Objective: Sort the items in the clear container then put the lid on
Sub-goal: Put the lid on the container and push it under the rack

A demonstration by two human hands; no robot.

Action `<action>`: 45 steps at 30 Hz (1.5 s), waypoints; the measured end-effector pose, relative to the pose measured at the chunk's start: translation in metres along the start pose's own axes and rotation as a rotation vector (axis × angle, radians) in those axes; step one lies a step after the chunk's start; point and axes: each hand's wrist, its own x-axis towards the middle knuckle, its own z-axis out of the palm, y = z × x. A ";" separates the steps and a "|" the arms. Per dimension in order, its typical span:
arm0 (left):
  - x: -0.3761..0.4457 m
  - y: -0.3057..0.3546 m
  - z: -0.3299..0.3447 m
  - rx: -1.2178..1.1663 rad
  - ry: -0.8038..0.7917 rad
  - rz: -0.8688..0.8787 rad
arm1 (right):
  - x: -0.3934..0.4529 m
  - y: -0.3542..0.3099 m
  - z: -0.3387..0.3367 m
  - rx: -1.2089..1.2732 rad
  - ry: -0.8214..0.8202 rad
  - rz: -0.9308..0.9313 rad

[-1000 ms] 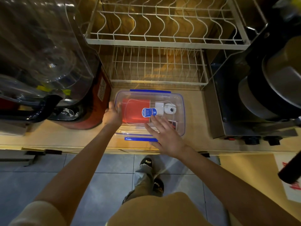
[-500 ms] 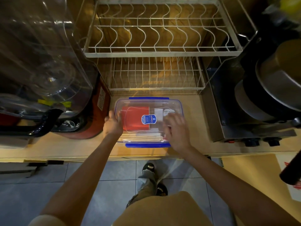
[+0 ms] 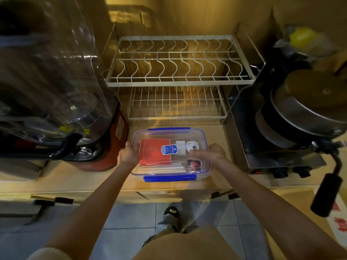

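Note:
The clear container (image 3: pixel 203 172) stands on the counter in front of the dish rack, its clear lid (image 3: pixel 167 135) on top with blue clips at front and back. Through the lid I see a red flat item (image 3: pixel 152 154), a white block (image 3: pixel 180 147), a round white thing (image 3: pixel 193 145), a small picture card (image 3: pixel 194 164) and white strips (image 3: pixel 159 168) along the front. My left hand (image 3: pixel 127 154) grips the container's left side, thumb on the lid's rim. My right hand (image 3: pixel 216 152) grips the right side, thumb lying across the lid.
A white two-tier wire dish rack (image 3: pixel 176 81) stands right behind the container. A big clear appliance on a red base (image 3: pixel 56 91) crowds the left. On the right is a metal stove (image 3: pixel 281 162) with stacked pans (image 3: pixel 300 113); a black pan handle (image 3: pixel 326 194) juts out over the counter edge.
My right hand slid from the top of the lid to the container's right side. My left hand stayed at the left side. The view has tilted up.

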 end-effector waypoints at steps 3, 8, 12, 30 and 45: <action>-0.010 0.006 -0.013 0.025 0.009 0.031 | -0.016 -0.008 -0.013 0.020 -0.018 -0.013; -0.029 0.026 -0.049 0.018 0.076 0.141 | -0.054 -0.021 -0.038 0.087 -0.051 -0.082; -0.051 0.051 -0.086 -0.036 0.123 0.235 | -0.087 -0.038 -0.065 0.139 -0.089 -0.196; -0.073 0.148 -0.240 -0.083 0.145 0.344 | -0.134 -0.165 -0.139 0.391 0.089 -0.662; 0.013 0.186 -0.218 -0.143 0.146 0.311 | -0.046 -0.214 -0.110 0.410 0.011 -0.661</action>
